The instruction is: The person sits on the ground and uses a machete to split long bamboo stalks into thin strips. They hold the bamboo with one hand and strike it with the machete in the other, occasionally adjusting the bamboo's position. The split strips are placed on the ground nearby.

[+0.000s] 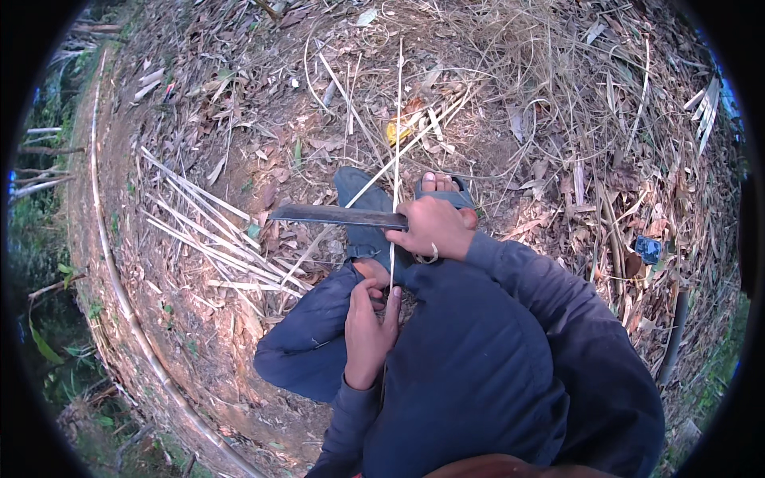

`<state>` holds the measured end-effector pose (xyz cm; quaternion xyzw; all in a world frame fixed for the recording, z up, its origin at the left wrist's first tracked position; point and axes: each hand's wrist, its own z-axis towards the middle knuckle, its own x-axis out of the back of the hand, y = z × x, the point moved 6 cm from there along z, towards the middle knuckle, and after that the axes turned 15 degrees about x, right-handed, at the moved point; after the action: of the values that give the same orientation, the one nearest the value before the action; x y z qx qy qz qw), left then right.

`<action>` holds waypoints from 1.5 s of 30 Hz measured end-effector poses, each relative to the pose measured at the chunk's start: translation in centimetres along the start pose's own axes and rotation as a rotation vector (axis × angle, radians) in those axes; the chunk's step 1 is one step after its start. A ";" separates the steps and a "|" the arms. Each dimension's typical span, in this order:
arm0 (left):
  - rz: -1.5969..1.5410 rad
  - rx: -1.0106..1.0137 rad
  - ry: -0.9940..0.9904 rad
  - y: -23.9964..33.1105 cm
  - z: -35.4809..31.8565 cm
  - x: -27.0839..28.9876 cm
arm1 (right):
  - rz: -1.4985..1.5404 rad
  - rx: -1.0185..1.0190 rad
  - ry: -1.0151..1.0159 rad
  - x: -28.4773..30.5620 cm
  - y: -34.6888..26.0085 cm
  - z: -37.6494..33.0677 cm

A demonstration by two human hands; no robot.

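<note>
My right hand (437, 226) is closed round the handle of a machete (331, 214), just above my knee. Its long dark blade points left, lying across a thin pale bamboo strip (398, 131). That strip runs from the leaf litter ahead of me, past my right fingers, down to my left hand (371, 328). There the left thumb and fingers pinch it, close against my leg. A second pale strip (378, 178) slants behind the blade. The machete's handle is mostly hidden in my grip.
Several split bamboo strips (209, 227) lie fanned out on the ground at left. A long pole (119, 291) curves along the far left. Ahead of my sandalled feet is a yellow object (394, 132); a small blue object (648, 249) lies at right among dry leaves.
</note>
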<state>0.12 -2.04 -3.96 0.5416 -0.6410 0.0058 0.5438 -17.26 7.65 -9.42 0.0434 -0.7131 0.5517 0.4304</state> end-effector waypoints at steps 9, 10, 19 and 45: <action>-0.269 0.213 -0.339 0.8 6.0 -5.1 | 0.016 0.011 0.091 0.8 -0.6 0.0; -0.268 0.201 -0.340 0.3 6.1 -5.7 | 0.009 0.033 0.098 0.8 -0.7 -0.1; -0.708 0.504 -0.421 2.6 4.6 -3.2 | -0.085 0.248 0.160 2.0 -2.8 -0.7; -0.312 0.190 -0.214 3.0 0.9 0.4 | -0.287 0.441 0.154 4.5 -5.3 -2.0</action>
<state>-2.54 -1.61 -2.38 0.6807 -0.6001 -0.0755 0.4132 -16.07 9.10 -2.46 0.1947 -0.5274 0.6289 0.5371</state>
